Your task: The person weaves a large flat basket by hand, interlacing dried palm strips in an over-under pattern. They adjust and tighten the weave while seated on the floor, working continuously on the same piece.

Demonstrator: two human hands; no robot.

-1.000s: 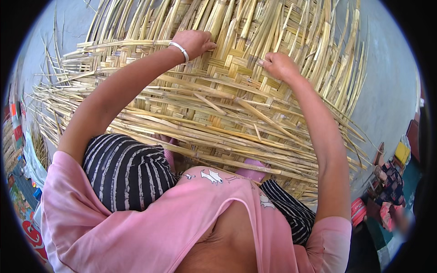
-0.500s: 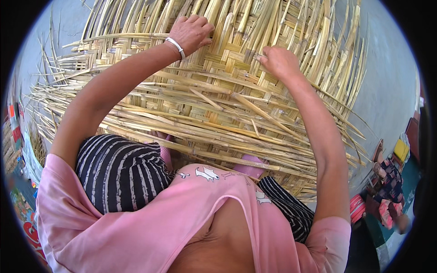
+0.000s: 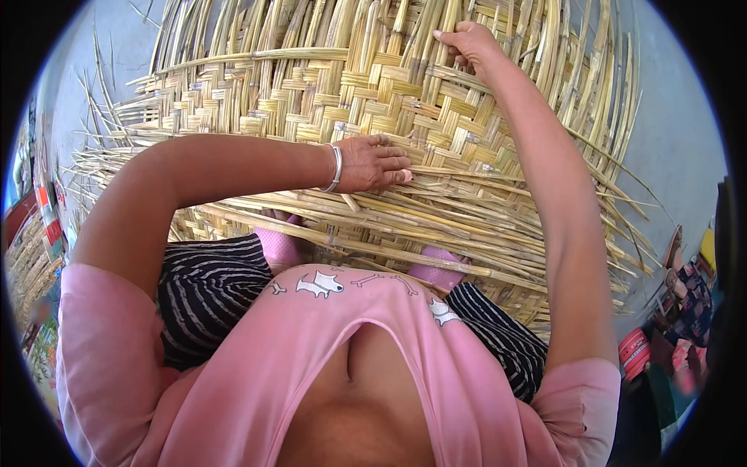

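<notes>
A half-woven mat (image 3: 373, 101) of split, straw-coloured cane or bamboo spreads before me, its centre plaited and its long strip ends loose at the far side. My left hand (image 3: 372, 163), with a pale bangle at the wrist, lies flat with its fingers stretched rightward, touching the mat and the loose strips (image 3: 467, 206) stacked across its near part. Farther off and to the right, my right hand (image 3: 473, 48) is closed, thumb and forefinger against an upright strip (image 3: 446, 22). Its other fingers curl under and are partly hidden.
My feet in pink footwear (image 3: 437, 265) rest at the mat's near edge, under several crosswise strips. Grey floor (image 3: 677, 124) borders the mat. A pile of clothes and cloth (image 3: 692, 303) lies at the right, and a bundle of dry stalks (image 3: 35, 257) at the far left.
My left hand has come down from the far strips onto the near part of the weave and flattened. My right hand has moved farther away. More plaited weave shows between them.
</notes>
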